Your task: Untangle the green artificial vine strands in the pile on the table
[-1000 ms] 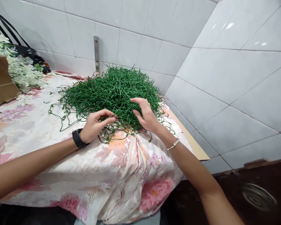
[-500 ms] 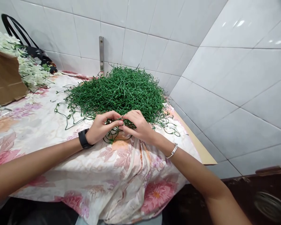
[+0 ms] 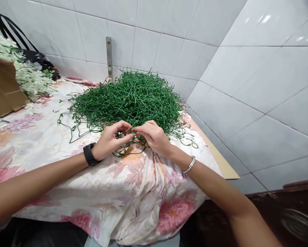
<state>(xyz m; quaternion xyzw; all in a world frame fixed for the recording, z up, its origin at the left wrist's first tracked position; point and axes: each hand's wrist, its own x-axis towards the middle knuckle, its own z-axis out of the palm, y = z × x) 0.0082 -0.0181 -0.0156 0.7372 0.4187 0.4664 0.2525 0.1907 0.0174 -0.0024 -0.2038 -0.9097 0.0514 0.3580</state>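
A large tangled heap of thin green artificial flower stems [image 3: 133, 99] lies on the floral cloth [image 3: 87, 185]. My left hand [image 3: 111, 138], with a black band at its wrist, is at the heap's near edge, pinching a green stem between thumb and fingers. Facing it, my right hand [image 3: 154, 135] has its fingertips closed on the same stem, close to the left fingertips. Most of that stem is hidden behind the fingers. Below and behind both hands, loose looping stems [image 3: 125, 149] rest on the cloth.
White artificial flowers [image 3: 33, 80] lie at the far left beside a brown cardboard box [image 3: 6, 89] and a dark patterned bag [image 3: 38, 60]. Tiled walls close off the back and right. A metal bracket [image 3: 109, 56] stands on the back wall; a tan board [image 3: 221, 157] edges the right.
The right hand's fingers have straightened and drawn together at the stem, and its thumb has tucked in. The left hand stays nearly in place. The view has shifted slightly.
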